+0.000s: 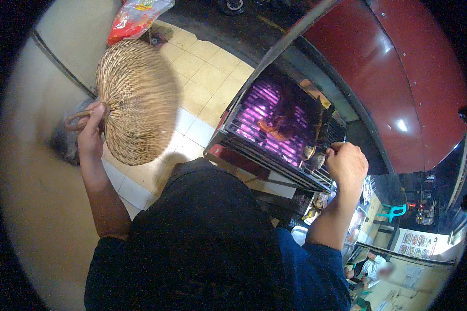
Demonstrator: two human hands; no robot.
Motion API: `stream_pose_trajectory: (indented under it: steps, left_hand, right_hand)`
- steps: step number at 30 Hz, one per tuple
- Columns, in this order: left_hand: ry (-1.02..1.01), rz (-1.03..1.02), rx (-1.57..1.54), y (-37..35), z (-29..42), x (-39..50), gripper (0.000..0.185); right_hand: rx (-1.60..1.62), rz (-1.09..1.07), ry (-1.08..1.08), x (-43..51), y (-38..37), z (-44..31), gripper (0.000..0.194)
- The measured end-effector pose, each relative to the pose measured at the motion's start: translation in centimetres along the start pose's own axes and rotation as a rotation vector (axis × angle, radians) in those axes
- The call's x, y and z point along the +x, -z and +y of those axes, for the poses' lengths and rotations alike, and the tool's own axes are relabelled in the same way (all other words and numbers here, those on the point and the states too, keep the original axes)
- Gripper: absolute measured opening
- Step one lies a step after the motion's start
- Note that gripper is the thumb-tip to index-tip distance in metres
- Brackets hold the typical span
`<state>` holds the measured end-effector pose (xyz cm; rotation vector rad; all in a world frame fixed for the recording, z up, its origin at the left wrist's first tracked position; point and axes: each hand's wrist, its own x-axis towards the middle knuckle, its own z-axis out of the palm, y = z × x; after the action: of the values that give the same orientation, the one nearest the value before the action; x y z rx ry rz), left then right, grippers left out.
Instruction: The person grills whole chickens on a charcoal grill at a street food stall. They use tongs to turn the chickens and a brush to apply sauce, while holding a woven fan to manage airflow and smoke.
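Note:
My left hand (91, 126) grips the looped handle of a round woven hand fan (138, 105), whose right side is blurred. The fan is held out over the tiled floor, left of a charcoal grill (253, 134). Glowing coals show pink and purple through the grate bars. A reddish-brown piece of meat (272, 129) lies mid-grate. My right hand (348, 163) is curled at the grill's right front, thumb and forefinger close together beside dark grilled pieces (318, 159). Whether it pinches a stick or a piece of food is hidden.
A dark red metal hood (373, 77) curves over the grill's far side. Trays of food (315, 208) stand by my right forearm. A red and clear plastic bag (138, 17) is beyond the fan. A seated person (373, 270) and a teal plastic chair (395, 212) are at right.

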<state>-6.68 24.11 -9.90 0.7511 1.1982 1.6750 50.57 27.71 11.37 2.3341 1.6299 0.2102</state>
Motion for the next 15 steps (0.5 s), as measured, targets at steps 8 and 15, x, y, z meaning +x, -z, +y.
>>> stream_pose_trajectory:
  steps: [8,15]
  left_hand:
    - [0.145,-0.866,-1.076,2.4,-2.3,3.7,0.038]
    - [0.046,-0.254,-0.385,-1.4,-0.8,1.6,0.039]
  right_hand:
    - [-0.159,-0.143,0.153,5.0,-5.5,-3.0,0.027]
    - [-0.187,-0.14,0.196,6.6,-7.9,-4.0,0.028]
